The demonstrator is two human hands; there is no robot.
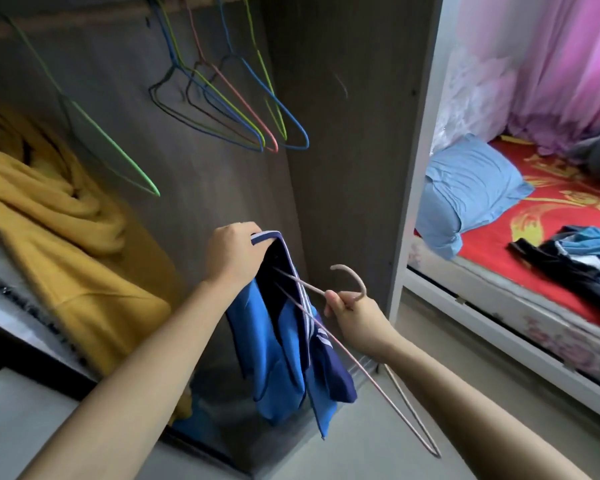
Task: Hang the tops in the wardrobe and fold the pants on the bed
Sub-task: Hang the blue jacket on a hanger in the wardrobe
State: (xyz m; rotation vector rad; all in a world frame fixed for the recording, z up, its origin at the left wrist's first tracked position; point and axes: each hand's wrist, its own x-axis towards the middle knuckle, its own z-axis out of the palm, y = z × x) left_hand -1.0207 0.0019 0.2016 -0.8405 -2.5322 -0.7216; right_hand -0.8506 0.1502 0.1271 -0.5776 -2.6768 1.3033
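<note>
The blue top (284, 341) sits in the lower middle of the frame, hanging limp in front of the open wardrobe (343, 133). It looks like thin sporty jersey with white stripes along a navy panel, so I'd guess it's super light, floppy and a bit slick. It will probably slide off a bare wire shoulder if it isn't centred.

The left hand (232, 252) has its fingers curled tight round the collar band. That's the best place to hold it, since the trim there is firmer than the rest. The right hand (352, 313) pinches the pinkish wire hanger (361, 280) just under its hook, fingers closed on the neck. One end of the hanger is poked in through the neck opening, and the other end sticks out toward the lower right.

That hanger is skinny coated wire, springy and easy to bend, so no forcing it.

At the top centre, a bunch of empty hangers (236, 109) in blue, yellow-green and pink dangles off the rail (66, 22). A thick, soft-looking mustard garment (66, 237) slumps at the left. At the right, more clothes (575, 251) lie heaped on the red bed (551, 202).
</note>
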